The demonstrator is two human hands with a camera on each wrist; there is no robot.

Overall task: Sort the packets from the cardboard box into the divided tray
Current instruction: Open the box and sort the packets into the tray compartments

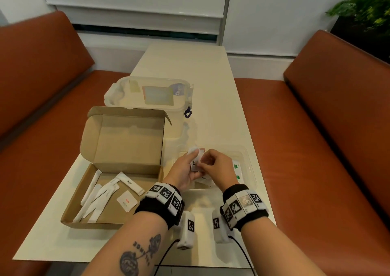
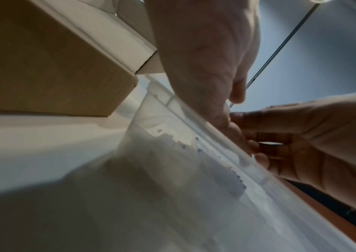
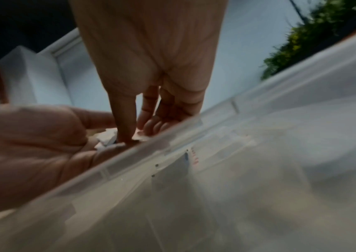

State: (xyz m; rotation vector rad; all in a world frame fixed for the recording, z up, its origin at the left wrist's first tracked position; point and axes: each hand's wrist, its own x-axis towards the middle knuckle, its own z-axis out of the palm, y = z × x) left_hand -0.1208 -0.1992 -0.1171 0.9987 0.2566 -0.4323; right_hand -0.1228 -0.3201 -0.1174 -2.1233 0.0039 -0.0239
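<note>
My left hand (image 1: 193, 159) holds a small stack of white packets (image 1: 195, 156) just above the clear divided tray (image 1: 247, 155). My right hand (image 1: 203, 165) meets it and pinches one packet of that stack. In the right wrist view the right hand's thumb (image 3: 125, 127) presses on the packets (image 3: 107, 138), which lie in the left hand's palm (image 3: 22, 145) above the tray's rim (image 3: 151, 146). The open cardboard box (image 1: 126, 143) stands to the left and holds several sugar sticks (image 1: 129, 183) and a salt packet (image 1: 126, 201). The left wrist view shows both hands (image 2: 233, 117) together over the tray.
The tray holds green-marked packets (image 1: 236, 167) and a pepper packet (image 1: 204, 179). A clear lidded plastic container (image 1: 152, 94) stands behind the box. Brown benches flank the narrow cream table (image 1: 211, 75). A potted plant (image 1: 367, 8) is at the far right.
</note>
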